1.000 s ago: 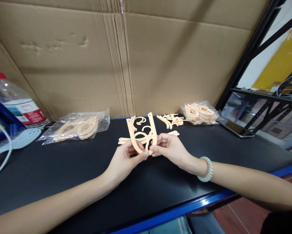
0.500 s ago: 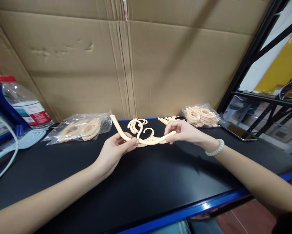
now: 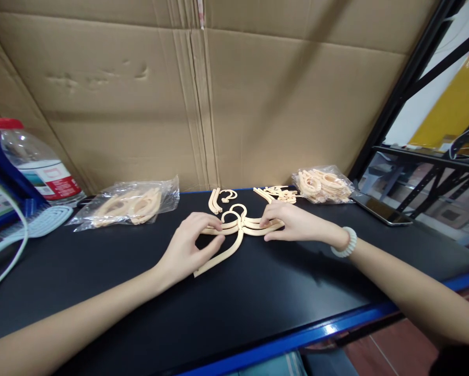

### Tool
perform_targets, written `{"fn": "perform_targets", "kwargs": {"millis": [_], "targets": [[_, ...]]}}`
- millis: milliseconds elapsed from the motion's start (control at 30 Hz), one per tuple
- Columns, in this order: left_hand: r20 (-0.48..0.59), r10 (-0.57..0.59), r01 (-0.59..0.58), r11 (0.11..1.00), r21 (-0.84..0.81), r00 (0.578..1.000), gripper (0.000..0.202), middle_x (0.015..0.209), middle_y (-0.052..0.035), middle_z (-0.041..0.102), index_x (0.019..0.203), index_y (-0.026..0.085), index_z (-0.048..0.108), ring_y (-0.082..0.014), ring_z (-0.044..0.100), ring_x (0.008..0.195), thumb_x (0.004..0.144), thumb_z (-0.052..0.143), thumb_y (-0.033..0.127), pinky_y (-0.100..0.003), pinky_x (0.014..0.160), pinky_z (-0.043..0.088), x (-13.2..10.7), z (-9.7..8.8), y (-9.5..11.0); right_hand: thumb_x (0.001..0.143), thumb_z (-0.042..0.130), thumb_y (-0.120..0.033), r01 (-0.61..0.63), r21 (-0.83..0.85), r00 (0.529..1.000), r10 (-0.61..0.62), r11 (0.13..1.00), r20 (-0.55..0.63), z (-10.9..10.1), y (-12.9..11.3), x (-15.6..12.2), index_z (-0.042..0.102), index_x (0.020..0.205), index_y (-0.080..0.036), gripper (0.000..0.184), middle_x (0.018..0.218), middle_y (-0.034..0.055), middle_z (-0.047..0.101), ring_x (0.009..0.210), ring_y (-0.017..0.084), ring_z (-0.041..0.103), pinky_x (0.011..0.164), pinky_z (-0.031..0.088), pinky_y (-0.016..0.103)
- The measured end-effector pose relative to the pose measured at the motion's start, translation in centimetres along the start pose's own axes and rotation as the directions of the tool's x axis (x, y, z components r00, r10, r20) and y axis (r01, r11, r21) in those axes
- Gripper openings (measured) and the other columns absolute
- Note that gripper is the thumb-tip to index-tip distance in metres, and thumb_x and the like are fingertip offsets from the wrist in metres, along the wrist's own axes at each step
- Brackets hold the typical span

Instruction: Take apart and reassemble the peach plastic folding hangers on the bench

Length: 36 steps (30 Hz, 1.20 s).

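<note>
A cream-coloured clothes hanger lies on the black table with its left arm slanting toward me. It overlaps other hanger pieces behind it, and hooks curve up at their middle. My left hand is open over the left side, thumb and fingers apart, with hanger arms showing in the gap. My right hand has thumb and fingers around the right arm of the front hanger, near its end. Part of the arms behind is hidden by the fingers.
Behind are loose cream hanger pieces and a small heap of pieces. Clear bags of parts lie at left and right. A phone is far right; a hairbrush and bottle stand left. Cardboard rises behind.
The hanger has come down onto the table, over the other pieces. Its left arm has swung toward me, and my left hand has let go of it. My right hand stays at the right end.
</note>
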<state>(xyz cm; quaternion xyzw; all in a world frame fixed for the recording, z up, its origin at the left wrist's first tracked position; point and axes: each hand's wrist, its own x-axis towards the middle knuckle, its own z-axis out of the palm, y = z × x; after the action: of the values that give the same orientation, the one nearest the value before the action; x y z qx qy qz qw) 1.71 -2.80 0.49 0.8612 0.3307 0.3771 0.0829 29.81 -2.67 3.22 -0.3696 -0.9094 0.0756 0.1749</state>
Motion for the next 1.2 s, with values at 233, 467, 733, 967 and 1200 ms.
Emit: {"fn": "perform_targets", "kwargs": {"millis": [233,467,733,967,1200], "targets": [[0.235,0.037,-0.068,0.99,0.124,0.971,0.018,0.107,-0.0036,0.067,0.083,0.023,0.062,-0.0262,0.056,0.107,0.074,0.069,0.037,-0.044,0.094,0.038,-0.1,0.3,0.1,0.081,0.069,-0.019,-0.04,-0.074,0.998,0.044,0.996,0.046,0.4,-0.4,0.2,0.065,0.072,-0.016,0.011,0.072,0.0019,0.064,0.075,0.016,0.056,0.072,0.042,0.028],[0.118,0.048,-0.068,0.983,0.169,0.992,0.007,0.097,-0.0034,0.068,0.084,0.022,0.061,-0.0213,0.06,0.096,0.084,0.055,0.018,-0.039,0.086,0.043,0.0,0.5,-1.4,0.08,0.069,-0.02,-0.049,-0.107,0.999,0.051,0.993,0.018,0.5,1.1,-0.2,0.065,0.078,-0.016,0.006,0.081,0.0039,0.061,0.078,0.017,0.056,0.074,0.043,0.029],[0.085,0.078,-0.096,0.969,0.229,0.993,0.009,0.097,-0.0033,0.069,0.083,0.021,0.061,-0.021,0.06,0.095,0.084,0.054,0.016,-0.039,0.085,0.044,-0.1,0.6,-2.0,0.078,0.07,-0.023,-0.088,-0.092,0.996,0.088,0.992,-0.007,0.4,1.1,-0.1,0.064,0.095,-0.016,0.02,0.094,0.006,0.063,0.084,0.019,0.058,0.077,0.046,0.031],[0.139,0.085,-0.119,0.959,0.258,0.987,0.01,0.098,-0.0034,0.068,0.083,0.022,0.06,-0.022,0.06,0.096,0.083,0.052,0.015,-0.04,0.087,0.043,0.0,0.5,-1.4,0.082,0.068,-0.04,-0.067,-0.121,0.998,0.065,0.99,-0.021,0.8,0.6,0.1,0.063,0.108,-0.013,0.038,0.101,0.011,0.064,0.093,0.024,0.06,0.082,0.048,0.036],[0.135,0.07,-0.107,0.952,0.287,0.988,0.011,0.097,-0.0035,0.069,0.081,0.022,0.06,-0.022,0.06,0.094,0.084,0.05,0.017,-0.04,0.086,0.044,0.0,0.6,-1.4,0.085,0.064,-0.034,-0.049,-0.136,0.995,0.036,0.989,-0.097,1.8,0.8,0.4,0.067,0.096,-0.015,0.023,0.091,0.0088,0.062,0.089,0.022,0.058,0.081,0.047,0.037]]}}
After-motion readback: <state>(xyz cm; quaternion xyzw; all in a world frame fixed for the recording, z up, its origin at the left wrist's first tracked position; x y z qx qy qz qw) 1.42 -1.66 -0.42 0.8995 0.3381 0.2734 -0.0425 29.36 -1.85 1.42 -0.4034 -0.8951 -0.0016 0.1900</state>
